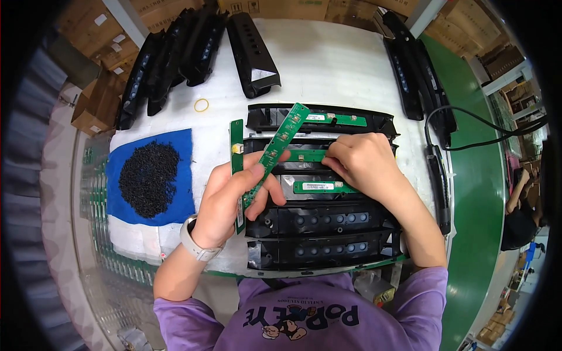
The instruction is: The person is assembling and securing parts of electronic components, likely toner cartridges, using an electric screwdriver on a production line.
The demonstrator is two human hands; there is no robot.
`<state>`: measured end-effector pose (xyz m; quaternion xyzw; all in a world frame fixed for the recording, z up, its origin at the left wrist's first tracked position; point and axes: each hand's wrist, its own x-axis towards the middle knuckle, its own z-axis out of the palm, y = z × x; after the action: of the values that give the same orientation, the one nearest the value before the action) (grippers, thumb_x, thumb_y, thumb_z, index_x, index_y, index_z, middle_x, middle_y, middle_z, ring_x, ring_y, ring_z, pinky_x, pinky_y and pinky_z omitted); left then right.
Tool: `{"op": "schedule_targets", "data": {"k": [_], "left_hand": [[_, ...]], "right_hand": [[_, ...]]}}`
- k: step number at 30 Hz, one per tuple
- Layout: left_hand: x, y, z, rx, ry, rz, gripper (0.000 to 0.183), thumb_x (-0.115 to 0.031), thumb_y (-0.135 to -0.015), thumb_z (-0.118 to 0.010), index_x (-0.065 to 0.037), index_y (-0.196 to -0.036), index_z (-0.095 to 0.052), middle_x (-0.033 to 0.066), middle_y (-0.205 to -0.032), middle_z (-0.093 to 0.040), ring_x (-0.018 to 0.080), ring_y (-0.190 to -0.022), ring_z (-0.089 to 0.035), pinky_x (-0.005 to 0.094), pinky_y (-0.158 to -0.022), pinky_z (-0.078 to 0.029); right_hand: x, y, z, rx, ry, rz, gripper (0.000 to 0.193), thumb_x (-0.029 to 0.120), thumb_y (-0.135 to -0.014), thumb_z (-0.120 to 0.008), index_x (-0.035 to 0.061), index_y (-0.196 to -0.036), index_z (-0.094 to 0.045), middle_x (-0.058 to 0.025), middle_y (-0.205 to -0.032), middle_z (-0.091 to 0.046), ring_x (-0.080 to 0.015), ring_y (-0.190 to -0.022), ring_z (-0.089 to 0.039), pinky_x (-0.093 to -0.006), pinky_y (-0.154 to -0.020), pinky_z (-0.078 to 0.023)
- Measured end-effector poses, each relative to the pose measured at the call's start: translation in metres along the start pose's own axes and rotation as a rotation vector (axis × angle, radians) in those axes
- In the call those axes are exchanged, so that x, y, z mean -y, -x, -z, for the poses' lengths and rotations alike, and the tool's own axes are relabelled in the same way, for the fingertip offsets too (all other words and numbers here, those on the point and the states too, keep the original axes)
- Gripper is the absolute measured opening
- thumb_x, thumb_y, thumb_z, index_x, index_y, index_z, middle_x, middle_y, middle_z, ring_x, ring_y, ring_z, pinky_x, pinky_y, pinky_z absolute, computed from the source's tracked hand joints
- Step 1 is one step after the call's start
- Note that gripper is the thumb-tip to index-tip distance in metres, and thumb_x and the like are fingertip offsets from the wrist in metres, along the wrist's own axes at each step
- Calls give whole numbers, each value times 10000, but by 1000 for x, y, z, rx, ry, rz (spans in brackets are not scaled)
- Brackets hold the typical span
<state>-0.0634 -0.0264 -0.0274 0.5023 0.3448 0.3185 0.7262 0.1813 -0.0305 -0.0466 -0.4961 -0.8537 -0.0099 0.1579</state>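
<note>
My left hand (218, 202) is closed round two narrow green circuit boards. One circuit board (285, 136) slants up to the right between thumb and fingers; the other circuit board (236, 131) stands nearly straight on the palm's left side. With fingers curled together, my right hand (366, 161) grips the right end of a circuit board (310, 156) lying in a long black housing; its fingertips are partly hidden. A circuit board (345, 120) lies in the farthest housing, and another circuit board (321, 186) in the one just nearer. Nearest me, black housings (287, 219) show rows of round bluish spots.
On the left, a blue cloth (184, 202) bears a heap of tiny black parts (149, 178). Beyond it lies a yellow ring (201, 105). More black housings (249, 50) stand along the far side. A black corded tool (438, 181) lies at the right edge, and another person (521, 219) is farther right.
</note>
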Motion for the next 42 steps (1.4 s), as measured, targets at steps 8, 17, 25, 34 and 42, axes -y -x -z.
{"op": "schedule_targets", "data": {"k": [8, 17, 25, 34, 42], "left_hand": [[6, -7, 1, 45, 108, 35, 483, -248, -945, -351, 133, -1211, -480, 119, -707, -630, 61, -458, -407, 187, -500, -340], [7, -1, -5, -21, -121, -49, 363, -97, -896, -513, -16, -1250, -515, 30, -758, -618, 21, -531, -403, 165, -491, -324], [12, 4, -10, -88, -443, -166, 328, -69, -907, -453, -6, -1218, -536, -16, -650, -560, 27, -507, -445, 196, -470, -346], [12, 5, -12, -63, -338, -226, 308, -179, -977, -400, 23, -1167, -535, 70, -829, -658, 73, -589, -539, 209, -547, -409], [9, -1, 0, -110, -82, -170, 311, -209, -971, -411, 42, -1080, -559, 88, -747, -611, 46, -451, -423, 172, -432, -296]], "right_hand": [[4, 4, 18, -83, 121, -72, 245, 232, -676, -762, 63, -627, -591, -50, -541, -548, -240, -480, -562, -336, -459, -428], [48, -12, 45, -572, -223, 260, 183, 11, -623, -729, 37, -776, -630, -58, -700, -556, -240, -632, -551, -323, -539, -417], [53, -14, 31, -197, -204, 269, 182, 83, -664, -706, 82, -825, -620, -21, -778, -527, -198, -755, -521, -331, -649, -382], [46, 11, 40, -191, -215, 196, 162, 64, -616, -729, 58, -735, -620, -28, -712, -523, -212, -657, -505, -328, -612, -364], [42, 67, 27, -47, -341, -76, 93, 54, -656, -710, 61, -713, -637, -33, -663, -496, -209, -671, -493, -328, -609, -351]]}}
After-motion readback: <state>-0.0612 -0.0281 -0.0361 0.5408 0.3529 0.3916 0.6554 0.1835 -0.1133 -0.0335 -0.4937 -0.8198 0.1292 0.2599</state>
